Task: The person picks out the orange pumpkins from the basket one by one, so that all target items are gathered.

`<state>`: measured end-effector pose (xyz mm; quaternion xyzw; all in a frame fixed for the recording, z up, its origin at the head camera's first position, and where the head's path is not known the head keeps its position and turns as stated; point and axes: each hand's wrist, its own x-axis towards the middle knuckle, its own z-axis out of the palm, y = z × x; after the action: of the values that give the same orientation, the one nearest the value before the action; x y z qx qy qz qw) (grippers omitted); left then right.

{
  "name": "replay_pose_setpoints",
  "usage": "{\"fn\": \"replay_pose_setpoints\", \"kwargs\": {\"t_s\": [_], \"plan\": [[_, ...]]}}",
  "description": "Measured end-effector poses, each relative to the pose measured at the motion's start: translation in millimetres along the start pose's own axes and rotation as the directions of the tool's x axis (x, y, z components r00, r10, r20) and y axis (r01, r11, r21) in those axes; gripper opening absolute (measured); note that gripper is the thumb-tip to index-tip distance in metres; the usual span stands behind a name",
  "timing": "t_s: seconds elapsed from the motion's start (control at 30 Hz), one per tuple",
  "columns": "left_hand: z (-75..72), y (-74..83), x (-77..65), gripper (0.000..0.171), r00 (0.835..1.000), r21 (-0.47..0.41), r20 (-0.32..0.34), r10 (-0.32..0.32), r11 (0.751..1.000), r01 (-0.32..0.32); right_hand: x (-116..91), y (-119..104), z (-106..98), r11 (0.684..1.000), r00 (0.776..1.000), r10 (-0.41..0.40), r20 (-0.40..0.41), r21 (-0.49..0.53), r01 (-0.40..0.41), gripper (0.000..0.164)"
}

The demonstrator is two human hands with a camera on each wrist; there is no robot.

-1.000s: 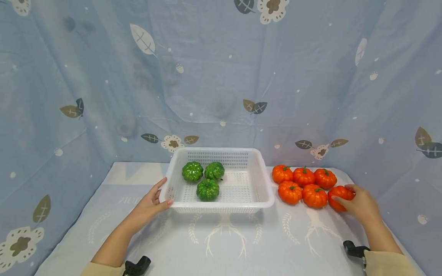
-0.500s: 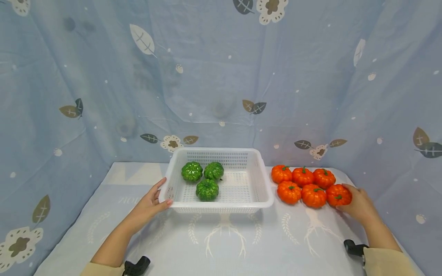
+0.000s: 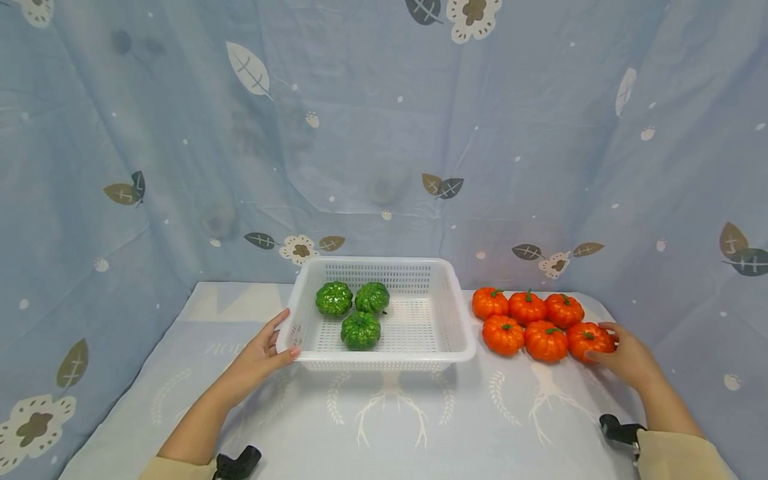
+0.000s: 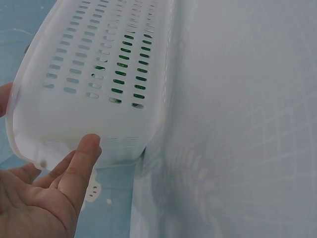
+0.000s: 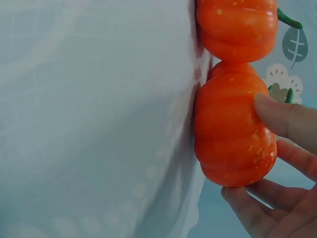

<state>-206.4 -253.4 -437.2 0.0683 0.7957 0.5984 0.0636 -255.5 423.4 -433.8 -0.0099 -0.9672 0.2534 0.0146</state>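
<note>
A white perforated plastic basket (image 3: 384, 357) stands mid-table with three glossy green toy pumpkins (image 3: 361, 331) inside. My left hand (image 3: 259, 357) holds its front left corner, the thumb on the front rim and the fingers along the left side. In the left wrist view, fingers reach the basket's end wall (image 4: 114, 119). At the right, my right hand (image 3: 630, 357) curves round the outer side of the rightmost front orange toy pumpkin (image 3: 591, 341). Seen from the right wrist, the thumb lies on this pumpkin (image 5: 233, 131) and fingertips touch its end. It sits on the tablecloth.
Several other orange pumpkins (image 3: 545, 341) form two close rows right of the basket. The pale tablecloth (image 3: 444, 427) spreads in front. A blue patterned curtain (image 3: 372, 147) closes off the back and both sides.
My right hand slid the rightmost front pumpkin left against its neighbour, turning its stem, then drew back slightly to the right, its fingers looser round it. The left hand and basket stayed put.
</note>
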Motion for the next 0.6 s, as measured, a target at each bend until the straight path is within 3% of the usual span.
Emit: {"fn": "replay_pose_setpoints", "kwargs": {"t_s": [0.2,0.6], "plan": [[0.2,-1.5,0.2,0.091,1.0,-0.005,0.002,0.002,1.0,-0.002,1.0,4.5,1.3,0.998,0.998,0.058,0.025,0.026,-0.058,0.077],[0.6,-2.0,1.1,0.091,1.0,0.007,-0.001,0.0,1.0,0.0,4.1,7.8,3.1,0.994,0.996,0.087,0.036,0.058,-0.089,0.078]]}}
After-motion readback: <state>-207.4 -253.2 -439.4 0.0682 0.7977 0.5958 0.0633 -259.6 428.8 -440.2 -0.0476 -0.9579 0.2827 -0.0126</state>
